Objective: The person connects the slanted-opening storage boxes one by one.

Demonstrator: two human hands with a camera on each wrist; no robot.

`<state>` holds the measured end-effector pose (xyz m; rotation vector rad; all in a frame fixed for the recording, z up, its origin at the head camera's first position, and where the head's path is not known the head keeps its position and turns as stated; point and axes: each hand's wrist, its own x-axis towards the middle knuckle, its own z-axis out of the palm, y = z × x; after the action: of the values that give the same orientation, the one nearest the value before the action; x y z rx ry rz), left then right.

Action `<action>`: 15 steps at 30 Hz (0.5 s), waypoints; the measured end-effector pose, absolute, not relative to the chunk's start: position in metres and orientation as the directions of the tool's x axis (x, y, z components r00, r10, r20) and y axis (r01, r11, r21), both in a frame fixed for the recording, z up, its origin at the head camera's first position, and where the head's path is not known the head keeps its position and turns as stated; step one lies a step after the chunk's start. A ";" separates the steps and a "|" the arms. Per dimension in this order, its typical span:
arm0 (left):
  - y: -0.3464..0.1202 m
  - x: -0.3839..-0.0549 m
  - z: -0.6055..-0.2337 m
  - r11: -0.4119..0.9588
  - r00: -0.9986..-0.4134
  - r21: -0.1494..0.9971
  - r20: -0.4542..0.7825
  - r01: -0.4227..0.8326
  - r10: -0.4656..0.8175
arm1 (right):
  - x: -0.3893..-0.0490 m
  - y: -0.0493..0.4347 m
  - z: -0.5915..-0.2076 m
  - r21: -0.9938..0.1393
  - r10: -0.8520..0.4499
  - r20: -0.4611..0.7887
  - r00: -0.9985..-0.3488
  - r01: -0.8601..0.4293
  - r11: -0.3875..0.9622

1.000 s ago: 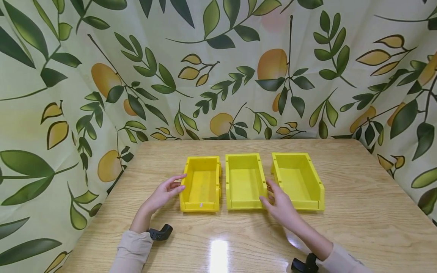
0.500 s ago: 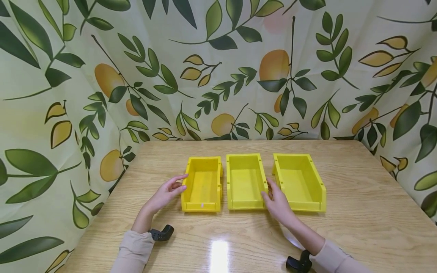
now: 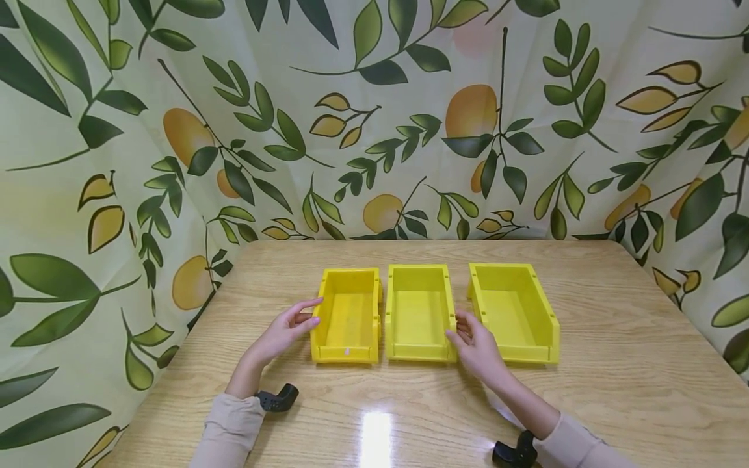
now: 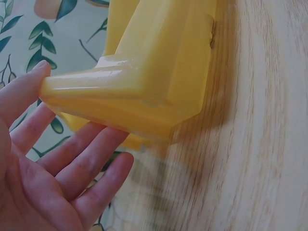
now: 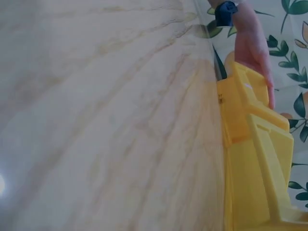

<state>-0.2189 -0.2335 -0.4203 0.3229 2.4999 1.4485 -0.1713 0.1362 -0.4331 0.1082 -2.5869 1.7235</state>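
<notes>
Three yellow open-fronted storage bins stand side by side in the head view. My left hand (image 3: 288, 330) is at the outer side of the left bin (image 3: 348, 318), which is a deeper yellow. In the left wrist view its thumb rests on the bin's rim (image 4: 91, 82) and the other fingers reach under the ledge. My right hand (image 3: 476, 348) holds the right wall of the middle bin (image 3: 420, 318), thumb at the rim and fingers on the outer side. Close beyond that hand stands the right bin (image 3: 509, 312). The right wrist view shows the left hand (image 5: 252, 45), not the right.
The bins stand on a wood-grain table (image 3: 620, 364). A narrow gap separates the left and middle bins, a wider one the middle and right bins. A leaf-and-fruit patterned cloth (image 3: 374, 130) encloses the back and sides. Black wrist devices (image 3: 277, 398) sit at both cuffs.
My right hand has shifted the middle bin slightly left, narrowing its gap to the left bin. My left hand stays at the left bin. The head view has shifted a little.
</notes>
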 end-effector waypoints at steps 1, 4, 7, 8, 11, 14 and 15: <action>-0.233 -0.219 -0.420 0.483 -0.948 0.873 -0.088 0.074 0.305 | -0.171 0.136 -0.433 -0.925 -0.040 0.073 -0.997 -0.083 0.372; -0.233 -0.219 -0.420 0.477 -0.948 0.875 -0.083 0.078 0.307 | -0.170 0.136 -0.433 -0.933 -0.039 0.101 -0.994 -0.108 0.344; -0.233 -0.219 -0.420 0.473 -0.949 0.879 -0.091 0.066 0.302 | -0.167 0.136 -0.432 -0.937 -0.038 0.114 -0.993 -0.120 0.329; -0.234 -0.218 -0.420 0.473 -0.949 0.879 -0.095 0.061 0.299 | -0.166 0.137 -0.431 -0.937 -0.036 0.116 -0.993 -0.121 0.327; -0.234 -0.218 -0.420 0.470 -0.949 0.881 -0.100 0.056 0.300 | -0.165 0.139 -0.428 -0.939 -0.028 0.116 -0.993 -0.118 0.322; -0.235 -0.218 -0.421 0.463 -0.949 0.885 -0.103 0.049 0.297 | -0.165 0.141 -0.425 -0.942 -0.023 0.106 -0.994 -0.108 0.319; -0.235 -0.218 -0.422 0.461 -0.949 0.886 -0.104 0.048 0.298 | -0.164 0.142 -0.424 -0.942 -0.022 0.107 -0.994 -0.108 0.319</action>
<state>-0.2176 -0.2347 -0.4216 0.2980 2.4684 1.4845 -0.1644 0.1420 -0.4244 0.1237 -2.4901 1.7877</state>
